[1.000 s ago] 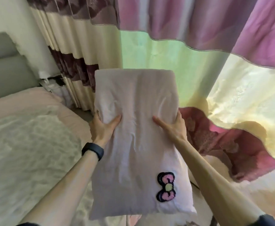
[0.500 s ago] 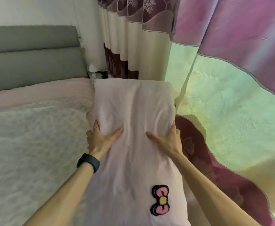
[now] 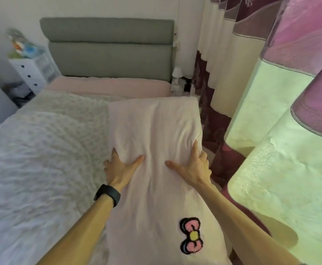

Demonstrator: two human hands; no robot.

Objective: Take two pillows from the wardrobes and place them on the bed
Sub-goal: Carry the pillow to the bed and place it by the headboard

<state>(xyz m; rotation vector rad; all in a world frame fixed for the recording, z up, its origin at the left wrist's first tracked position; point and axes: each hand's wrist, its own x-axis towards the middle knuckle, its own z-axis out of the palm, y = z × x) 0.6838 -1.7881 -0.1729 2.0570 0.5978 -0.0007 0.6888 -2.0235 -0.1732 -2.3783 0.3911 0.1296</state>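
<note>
The left hand [image 3: 121, 169] and right hand [image 3: 191, 167] clamp the pale pink pillow [image 3: 156, 159] by its long edges, thumbs spread across its face, above the bed's [image 3: 41, 150] curtain-side edge. It probably wants carrying forward to the grey headboard [image 3: 108, 48], turning crosswise, and lowering flat before the grip lets go.

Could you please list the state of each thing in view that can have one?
Pillow: held up lengthwise over the bed's right edge, not yet laid down.
Left hand: gripping the pillow.
Right hand: gripping the pillow.
Bed: made, no pillow lying on it.
Curtain: drawn.
</note>
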